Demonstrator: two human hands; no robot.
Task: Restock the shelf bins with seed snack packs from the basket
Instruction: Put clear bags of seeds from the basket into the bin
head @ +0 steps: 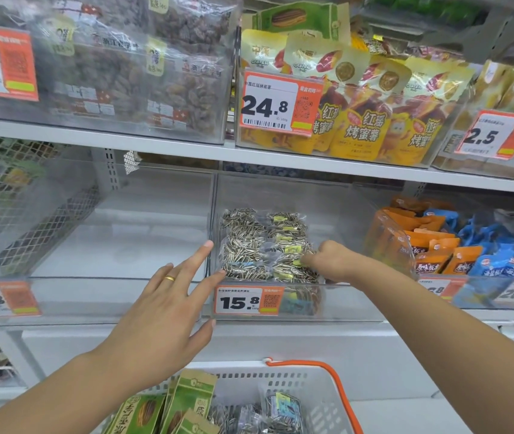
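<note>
Already binned, seed packs (268, 245) beneath right fingers (307, 261) curled on one; left fingers (193, 261) spread wide.

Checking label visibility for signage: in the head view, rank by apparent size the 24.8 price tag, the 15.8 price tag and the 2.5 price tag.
1. 24.8 price tag, clearly largest.
2. 2.5 price tag.
3. 15.8 price tag.
The last two look close; wide-angle distortion tilts the 2.5 tag, so their order is unsure.

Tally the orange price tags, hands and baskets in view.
Orange price tags: 7
Hands (left hand, fingers straight; right hand, gripping a seed pack): 2
Basket: 1
Total: 10
</note>
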